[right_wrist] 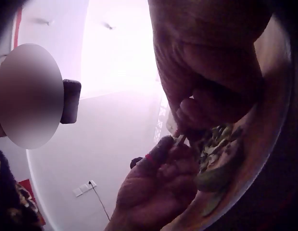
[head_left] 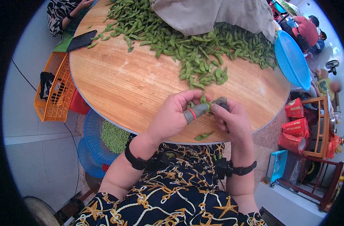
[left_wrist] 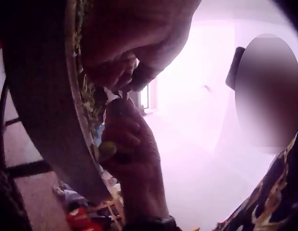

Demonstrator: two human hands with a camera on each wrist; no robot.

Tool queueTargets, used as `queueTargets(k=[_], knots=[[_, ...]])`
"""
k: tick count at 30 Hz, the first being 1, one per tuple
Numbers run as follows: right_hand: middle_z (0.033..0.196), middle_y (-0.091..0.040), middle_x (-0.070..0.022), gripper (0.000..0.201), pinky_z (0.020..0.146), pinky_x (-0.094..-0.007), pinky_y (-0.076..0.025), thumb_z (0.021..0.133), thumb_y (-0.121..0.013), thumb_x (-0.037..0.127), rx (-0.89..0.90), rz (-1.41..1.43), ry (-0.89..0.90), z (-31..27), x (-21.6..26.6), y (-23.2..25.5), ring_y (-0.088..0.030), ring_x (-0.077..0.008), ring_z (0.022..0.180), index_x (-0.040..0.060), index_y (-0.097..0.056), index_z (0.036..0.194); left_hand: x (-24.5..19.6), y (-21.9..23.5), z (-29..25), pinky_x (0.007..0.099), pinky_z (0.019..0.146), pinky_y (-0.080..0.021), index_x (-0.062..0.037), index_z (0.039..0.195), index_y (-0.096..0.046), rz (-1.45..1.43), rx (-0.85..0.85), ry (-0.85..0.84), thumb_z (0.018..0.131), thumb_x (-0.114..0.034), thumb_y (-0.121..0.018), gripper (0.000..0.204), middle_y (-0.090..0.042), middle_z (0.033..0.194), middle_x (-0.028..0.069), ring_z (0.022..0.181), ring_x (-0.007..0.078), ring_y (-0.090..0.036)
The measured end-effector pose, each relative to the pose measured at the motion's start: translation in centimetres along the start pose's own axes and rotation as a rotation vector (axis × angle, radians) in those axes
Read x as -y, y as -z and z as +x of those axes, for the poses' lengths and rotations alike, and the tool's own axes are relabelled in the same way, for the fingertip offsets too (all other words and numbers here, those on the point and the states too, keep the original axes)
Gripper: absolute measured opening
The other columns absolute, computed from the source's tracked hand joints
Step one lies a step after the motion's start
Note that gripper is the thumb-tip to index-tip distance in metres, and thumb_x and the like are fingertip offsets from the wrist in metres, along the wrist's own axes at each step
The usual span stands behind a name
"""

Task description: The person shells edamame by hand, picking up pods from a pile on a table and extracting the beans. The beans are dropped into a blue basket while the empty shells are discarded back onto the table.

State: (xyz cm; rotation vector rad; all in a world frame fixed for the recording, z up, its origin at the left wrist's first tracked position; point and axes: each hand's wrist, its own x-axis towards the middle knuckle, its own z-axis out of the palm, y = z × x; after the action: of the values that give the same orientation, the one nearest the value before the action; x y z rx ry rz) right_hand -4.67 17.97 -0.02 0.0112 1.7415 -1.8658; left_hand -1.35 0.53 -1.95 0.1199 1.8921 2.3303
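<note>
Over the table's near edge, my left hand [head_left: 168,115] holds a green soybean pod [head_left: 203,99] in its curled fingers. A grey sleeve [head_left: 196,112] with a red band covers the left thumb. From the other side, my right hand [head_left: 236,121] pinches the pod's near end between thumb and fingers, and one of its fingers also wears a dark grey cover [head_left: 220,101]. In the right wrist view the fingertips of the left hand [right_wrist: 158,187] meet those of the right. A loose pod [head_left: 204,136] lies on the wood just below the hands.
A large heap of soybean pods [head_left: 194,49] spreads across the round wooden table [head_left: 119,79], partly under a grey cloth [head_left: 232,15]. A phone [head_left: 81,40] lies at the left edge. Shelled beans [head_left: 114,136] fill a blue basket below. Another blue basket [head_left: 292,60] leans at the right.
</note>
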Motion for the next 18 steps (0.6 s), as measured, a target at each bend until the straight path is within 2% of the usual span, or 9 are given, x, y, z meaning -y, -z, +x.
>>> queueTargets(k=[1, 2, 4, 6, 7, 9, 10, 13, 18], knots=[[0.055, -0.048, 0.0046, 0.015, 0.040, -0.0181, -0.030, 0.081, -0.062, 0.017, 0.001, 0.000, 0.003, 0.0, 0.0, -0.2, -0.040, -0.0029, 0.044, 0.0027, -0.058, 0.078, 0.2, -0.1, 0.1, 0.0160, 0.054, -0.038, -0.0037, 0.106, -0.054, -0.162, 0.020, -0.029, 0.084, -0.007, -0.057, 0.022, -0.055, 0.078, -0.0015, 0.062, 0.0043, -0.047], [0.057, -0.048, 0.0045, 0.015, 0.042, -0.0184, -0.032, 0.083, -0.059, 0.018, -0.048, -0.106, 0.029, 0.0, 0.1, -0.6, -0.041, -0.0032, 0.047, 0.0029, -0.058, 0.080, 0.0, 0.1, 0.0, 0.0160, 0.054, -0.038, -0.0037, 0.106, -0.054, -0.161, 0.021, -0.031, 0.084, -0.007, -0.057, 0.022, -0.055, 0.078, -0.0015, 0.062, 0.0043, -0.047], [0.060, -0.048, 0.0044, 0.015, 0.044, -0.0187, -0.034, 0.085, -0.057, 0.018, -0.097, -0.211, 0.056, -0.2, 0.2, -1.1, -0.042, -0.0035, 0.050, 0.0030, -0.057, 0.082, -0.5, 0.7, -0.4, 0.0140, 0.051, -0.037, -0.0042, 0.100, -0.056, -0.481, 0.030, 0.245, 0.084, -0.007, -0.057, 0.016, -0.057, 0.076, -0.0008, 0.059, 0.0025, -0.048], [0.066, -0.049, 0.0038, 0.017, 0.050, -0.0191, -0.037, 0.090, -0.049, 0.019, -0.008, -0.194, 0.152, -0.7, 0.2, -1.5, -0.044, -0.0039, 0.056, 0.0038, -0.055, 0.086, -0.2, 0.9, -0.3, 0.0148, 0.050, -0.037, -0.0050, 0.096, -0.057, -0.524, 0.018, 0.201, 0.083, -0.009, -0.060, 0.014, -0.059, 0.075, -0.0003, 0.060, 0.0029, -0.050], [0.066, -0.049, 0.0038, 0.017, 0.050, -0.0191, -0.037, 0.090, -0.049, 0.019, -0.006, -0.193, 0.152, -1.1, 0.3, -1.7, -0.044, -0.0039, 0.056, 0.0038, -0.055, 0.086, 0.1, 1.0, -0.3, 0.0156, 0.049, -0.037, -0.0058, 0.092, -0.057, -0.567, 0.005, 0.157, 0.081, -0.011, -0.062, 0.013, -0.060, 0.073, 0.0002, 0.060, 0.0033, -0.052], [0.068, -0.049, 0.0036, 0.020, 0.053, -0.0189, -0.037, 0.093, -0.042, 0.020, 0.157, -0.021, 0.026, -1.9, 0.5, -2.0, -0.045, -0.0039, 0.060, 0.0046, -0.054, 0.087, 0.6, 1.0, -0.3, 0.0153, 0.050, -0.038, -0.0048, 0.090, -0.059, -0.501, -0.051, 0.116, 0.081, -0.010, -0.062, 0.010, -0.058, 0.072, -0.0008, 0.060, 0.0028, -0.051], [0.068, -0.049, 0.0039, 0.023, 0.053, -0.0187, -0.038, 0.094, -0.040, 0.021, 0.184, -0.053, 0.044, -2.0, 0.5, -2.1, -0.044, -0.0038, 0.060, 0.0051, -0.053, 0.083, 0.8, 0.9, -0.3, 0.0150, 0.050, -0.038, -0.0039, 0.087, -0.061, -0.435, -0.102, 0.075, 0.081, -0.009, -0.062, 0.008, -0.057, 0.071, -0.0019, 0.061, 0.0022, -0.050], [0.067, -0.048, 0.0040, 0.024, 0.053, -0.0186, -0.038, 0.094, -0.041, 0.022, 0.231, -0.043, 0.000, -1.9, 0.1, -1.7, -0.044, -0.0037, 0.059, 0.0054, -0.051, 0.080, 0.4, 0.3, -0.3, 0.0178, 0.054, -0.041, -0.0034, 0.083, -0.062, -0.365, -0.161, -0.017, 0.079, -0.010, -0.065, 0.008, -0.058, 0.071, -0.0022, 0.062, 0.0035, -0.051], [0.066, -0.048, 0.0040, 0.023, 0.051, -0.0181, -0.036, 0.093, -0.042, 0.021, 0.238, -0.075, -0.031, -1.7, 0.3, -2.2, -0.044, -0.0038, 0.057, 0.0056, -0.051, 0.079, 1.0, 0.0, -0.5, 0.0191, 0.058, -0.042, -0.0030, 0.080, -0.061, -0.188, -0.236, -0.029, 0.078, -0.011, -0.067, 0.010, -0.058, 0.072, -0.0029, 0.065, 0.0038, -0.051]])
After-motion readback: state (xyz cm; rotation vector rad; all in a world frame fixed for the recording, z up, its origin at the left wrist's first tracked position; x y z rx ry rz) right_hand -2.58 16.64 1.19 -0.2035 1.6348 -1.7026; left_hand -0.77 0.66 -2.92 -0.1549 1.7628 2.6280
